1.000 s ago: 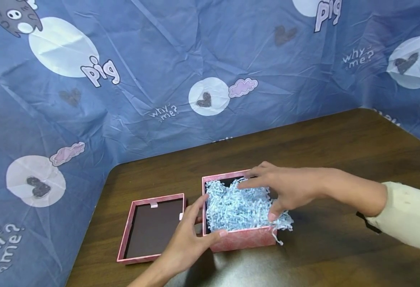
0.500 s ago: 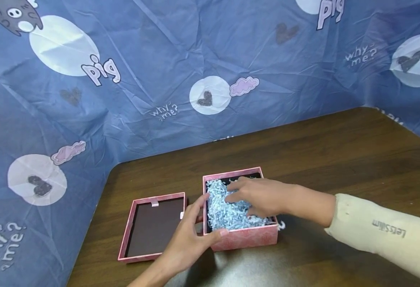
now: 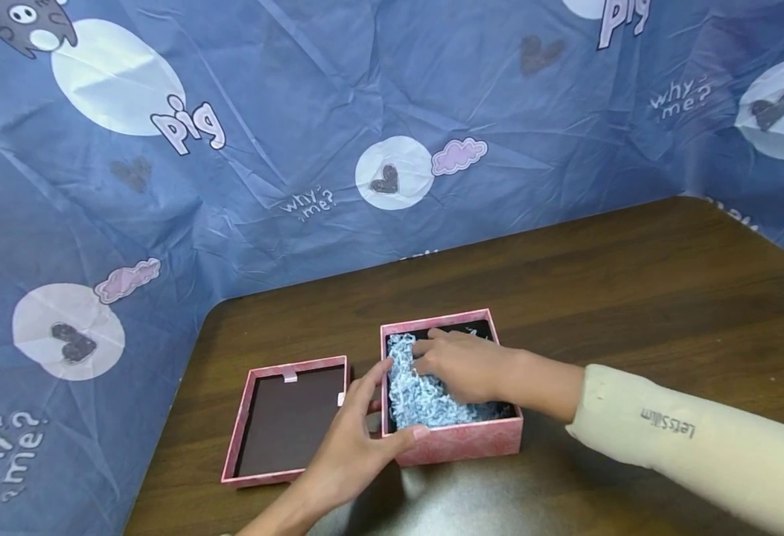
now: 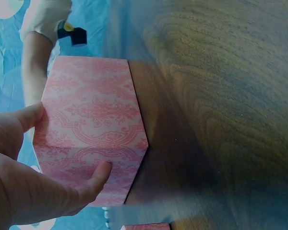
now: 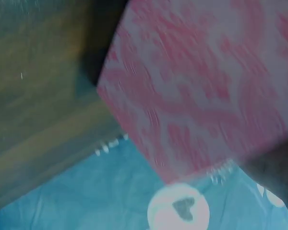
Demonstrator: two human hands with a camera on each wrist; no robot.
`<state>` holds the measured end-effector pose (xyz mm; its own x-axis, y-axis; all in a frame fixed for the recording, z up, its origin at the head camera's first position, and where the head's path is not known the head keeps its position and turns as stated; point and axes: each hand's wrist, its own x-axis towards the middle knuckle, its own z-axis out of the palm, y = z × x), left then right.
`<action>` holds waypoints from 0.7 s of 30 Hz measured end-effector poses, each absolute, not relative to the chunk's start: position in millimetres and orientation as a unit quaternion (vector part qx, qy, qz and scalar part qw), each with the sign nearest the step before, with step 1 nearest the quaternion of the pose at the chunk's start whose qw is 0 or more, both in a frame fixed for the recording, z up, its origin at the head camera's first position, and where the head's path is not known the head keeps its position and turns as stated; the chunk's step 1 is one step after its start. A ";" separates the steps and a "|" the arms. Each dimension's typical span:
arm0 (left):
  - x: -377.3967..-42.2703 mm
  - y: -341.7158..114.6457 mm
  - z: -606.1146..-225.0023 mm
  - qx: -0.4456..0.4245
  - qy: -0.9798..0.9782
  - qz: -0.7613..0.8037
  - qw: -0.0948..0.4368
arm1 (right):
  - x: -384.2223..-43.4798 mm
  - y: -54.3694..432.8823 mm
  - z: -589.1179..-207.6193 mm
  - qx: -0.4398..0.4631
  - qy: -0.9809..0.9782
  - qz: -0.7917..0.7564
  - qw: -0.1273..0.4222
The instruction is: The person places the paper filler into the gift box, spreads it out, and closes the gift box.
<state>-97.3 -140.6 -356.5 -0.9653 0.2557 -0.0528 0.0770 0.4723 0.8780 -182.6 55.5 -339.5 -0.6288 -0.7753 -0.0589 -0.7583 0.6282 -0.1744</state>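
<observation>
A pink patterned box (image 3: pixel 461 444) with a dark inside stands on the wooden table, holding light-blue shredded paper (image 3: pixel 425 402). My left hand (image 3: pixel 354 443) holds the box by its near left corner, thumb at the front rim and fingers along the left side. In the left wrist view, its thumb and a finger lie against the patterned walls. My right hand (image 3: pixel 468 365) presses down on the paper inside the box with spread fingers, its palm over the right part and the lower fingers hidden. The right wrist view shows the box's outer wall (image 5: pixel 197 96) close up.
To the left of the box lies a pink-rimmed lid (image 3: pixel 291 424), dark inside up, with small light tabs at its edges. The wooden table (image 3: pixel 599 298) extends behind and to the right. Blue printed cloth (image 3: pixel 264 97) hangs behind the table.
My right hand has moved left and down into the box, tucking in the paper that hung over the right edge. The black bottom now shows at the back right. The left hand keeps its place.
</observation>
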 end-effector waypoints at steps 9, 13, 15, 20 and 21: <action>-97.1 -140.3 -355.2 0.097 0.853 0.504 0.093 | -180.8 88.8 -300.9 -0.415 0.893 -0.171 0.047; -96.6 -140.4 -355.2 0.099 0.854 0.503 0.090 | -175.1 98.2 -300.2 -0.398 0.896 -0.189 0.055; -96.4 -140.4 -355.4 0.099 0.853 0.504 0.089 | -171.3 101.0 -302.1 -0.390 0.897 -0.196 0.069; -96.7 -140.0 -355.6 0.097 0.852 0.507 0.093 | -160.6 100.6 -308.2 -0.375 0.898 -0.203 0.108; -96.8 -139.7 -355.5 0.097 0.852 0.506 0.093 | -158.3 99.6 -309.2 -0.377 0.897 -0.201 0.114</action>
